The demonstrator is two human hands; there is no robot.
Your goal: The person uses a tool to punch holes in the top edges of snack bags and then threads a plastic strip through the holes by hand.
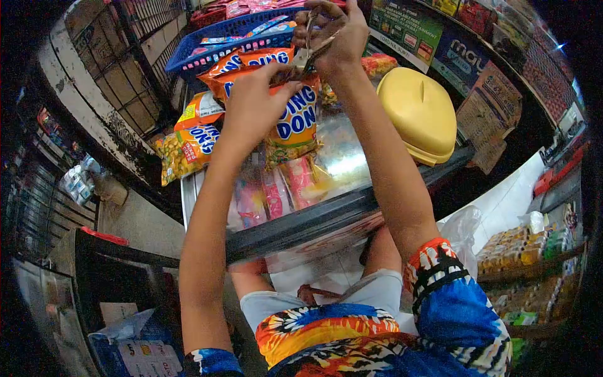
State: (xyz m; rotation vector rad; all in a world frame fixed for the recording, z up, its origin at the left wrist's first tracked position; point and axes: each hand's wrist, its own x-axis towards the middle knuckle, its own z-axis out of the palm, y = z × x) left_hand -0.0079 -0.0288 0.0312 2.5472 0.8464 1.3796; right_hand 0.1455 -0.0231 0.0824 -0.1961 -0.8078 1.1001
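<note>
My left hand (257, 94) is closed at the top edge of an orange snack packet (296, 122) lettered Ding Dong, thumb and fingers bent toward each other. The packet hangs or leans upright over the glass-topped counter. Just above and to the right, my right hand (342, 44) is closed around what look like scissors (303, 58), their slim shiny part pointing down toward my left hand. The blade tips are hard to make out. More orange snack packets (191, 147) lie left of and behind my left hand.
A blue plastic basket (182, 53) of small packets stands behind. To the right sits a yellow lidded container (418, 116). Pink-wrapped items (273, 188) show under the glass, behind the dark counter edge (301, 223). Shelves of goods (521, 251) stand at the lower right.
</note>
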